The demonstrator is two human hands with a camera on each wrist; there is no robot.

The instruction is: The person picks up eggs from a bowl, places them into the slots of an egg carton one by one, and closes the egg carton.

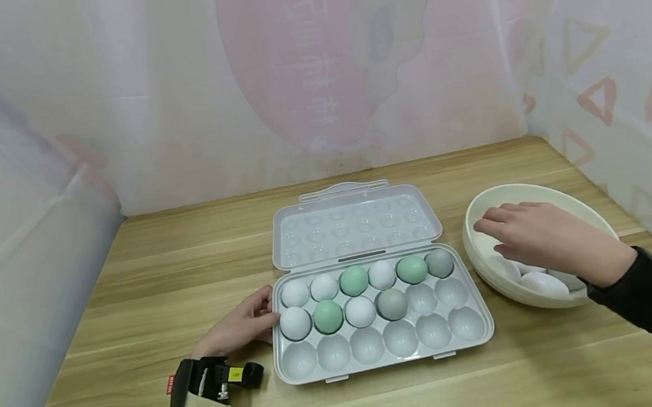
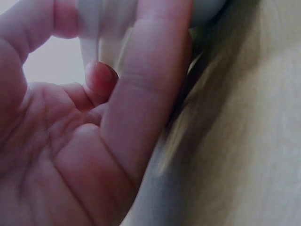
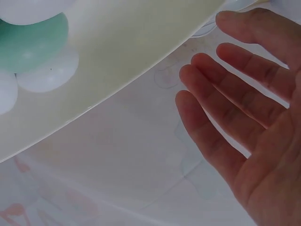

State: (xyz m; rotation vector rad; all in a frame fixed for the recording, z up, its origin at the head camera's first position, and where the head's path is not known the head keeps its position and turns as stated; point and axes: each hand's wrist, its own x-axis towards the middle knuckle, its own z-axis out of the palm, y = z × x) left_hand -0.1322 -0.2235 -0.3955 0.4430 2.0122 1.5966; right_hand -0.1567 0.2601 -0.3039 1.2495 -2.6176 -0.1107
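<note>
An egg box (image 1: 342, 359) of pale plastic lies with its lid (image 1: 358, 223) folded back. White, green and grey eggs fill its back row and the four left cups of the middle row; bare cups show elsewhere. My left hand (image 1: 242, 322) grips the box's left edge, thumb at the rim beside a white egg (image 1: 295, 323). In the left wrist view, the fingers (image 2: 146, 80) bend close against the box side. Over the cream bowl (image 1: 488, 272) hovers my right hand (image 1: 550, 233), fingers loosely extended and holding nothing. White eggs (image 3: 49, 70) and a green egg (image 3: 40, 44) lie in that bowl.
The wooden table (image 1: 189, 264) runs back to a printed cloth (image 1: 172, 100), with more cloth at both sides. The bowl stands just right of the egg box, near the right-hand cloth (image 1: 640, 130). Each wrist wears a black strap (image 1: 648, 289).
</note>
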